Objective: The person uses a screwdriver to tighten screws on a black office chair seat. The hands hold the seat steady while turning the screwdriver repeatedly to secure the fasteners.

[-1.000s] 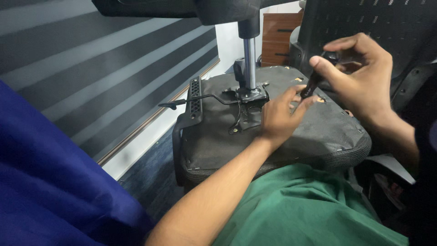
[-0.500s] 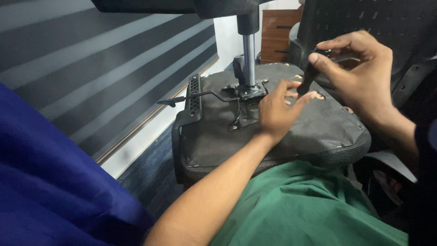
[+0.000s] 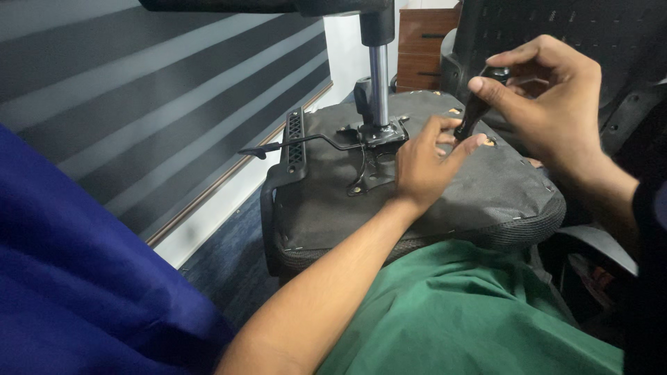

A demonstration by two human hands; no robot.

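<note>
An upturned black office chair seat [image 3: 500,201] lies across a lap covered in green cloth [image 3: 458,312]. Its metal mechanism plate [image 3: 375,142] and gas-lift column [image 3: 379,83] stand up at the middle. My right hand [image 3: 549,104] grips the black handle of a screwdriver [image 3: 479,104], which points down at the seat's underside. My left hand [image 3: 424,163] rests on the seat just right of the plate. Its thumb and forefinger pinch around the tool's tip, and what lies under the tip is hidden.
A thin lever [image 3: 292,144] sticks out left from the mechanism, and a black armrest bracket [image 3: 295,139] runs along the seat's left edge. A black chair back [image 3: 556,28] stands behind, with a wooden cabinet [image 3: 420,42]. Striped blinds [image 3: 139,104] fill the left, and blue fabric [image 3: 76,278] the near left.
My right hand has shifted slightly on the screwdriver handle above the same spot. My left hand stays at the tip on the seat.
</note>
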